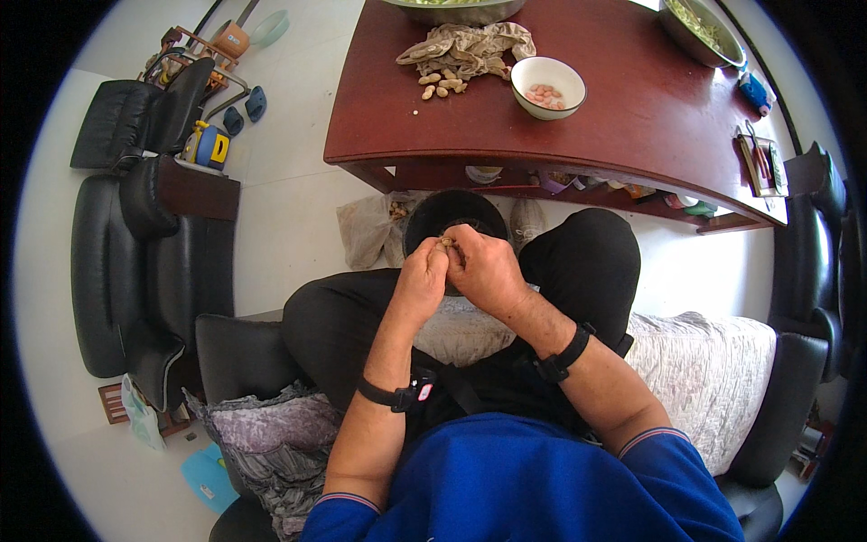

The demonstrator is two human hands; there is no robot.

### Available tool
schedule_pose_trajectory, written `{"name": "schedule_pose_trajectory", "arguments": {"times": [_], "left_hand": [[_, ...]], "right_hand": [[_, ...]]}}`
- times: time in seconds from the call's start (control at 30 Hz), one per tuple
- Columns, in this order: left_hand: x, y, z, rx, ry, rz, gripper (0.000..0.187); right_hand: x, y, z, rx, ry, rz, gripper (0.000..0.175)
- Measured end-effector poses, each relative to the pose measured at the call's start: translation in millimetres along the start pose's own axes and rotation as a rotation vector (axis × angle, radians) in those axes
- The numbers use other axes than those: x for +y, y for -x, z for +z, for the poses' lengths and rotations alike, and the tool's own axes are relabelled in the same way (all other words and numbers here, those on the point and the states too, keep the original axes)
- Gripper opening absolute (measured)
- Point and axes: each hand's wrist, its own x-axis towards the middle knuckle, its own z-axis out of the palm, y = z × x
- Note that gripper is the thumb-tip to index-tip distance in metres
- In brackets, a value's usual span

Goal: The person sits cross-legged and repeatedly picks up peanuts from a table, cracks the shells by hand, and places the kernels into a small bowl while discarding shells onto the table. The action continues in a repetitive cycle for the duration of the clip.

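Note:
My left hand (423,274) and my right hand (482,263) meet over a black bucket (455,205) between my knees. Their fingertips pinch a peanut (445,241), which they partly hide. Ahead on the dark red wooden table (433,135) several unshelled peanuts (443,84) lie beside a crumpled beige plastic bag (467,47). To their right, a white bowl with a dark rim (567,71) holds several shelled pink peanut kernels (544,95).
Metal basins of green vegetables stand at the table's far edge (474,13) and far right (701,37). Scissors (758,152) lie near the right edge. A plastic bag (366,230) is on the floor left of the bucket. Black sofas stand at both sides.

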Motion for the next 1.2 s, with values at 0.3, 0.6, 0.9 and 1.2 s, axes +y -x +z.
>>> {"name": "schedule_pose_trajectory", "arguments": {"times": [0.3,0.6,0.9,1.2], "left_hand": [[-4,-1,-6,-0.050,0.029,0.042,0.032],[-2,1,-1,0.011,-0.118,0.104,0.032],[-11,-1,5,0.089,-0.061,0.037,0.033],[-5,-5,23,0.179,0.272,-0.009,0.034]], "right_hand": [[-3,-2,-2,0.025,-0.057,0.017,0.013],[-3,-4,-3,-0.027,-0.156,0.115,0.017],[-7,-3,-2,-0.052,-0.194,0.183,0.018],[1,-2,6,-0.009,-0.511,0.413,0.019]]}}
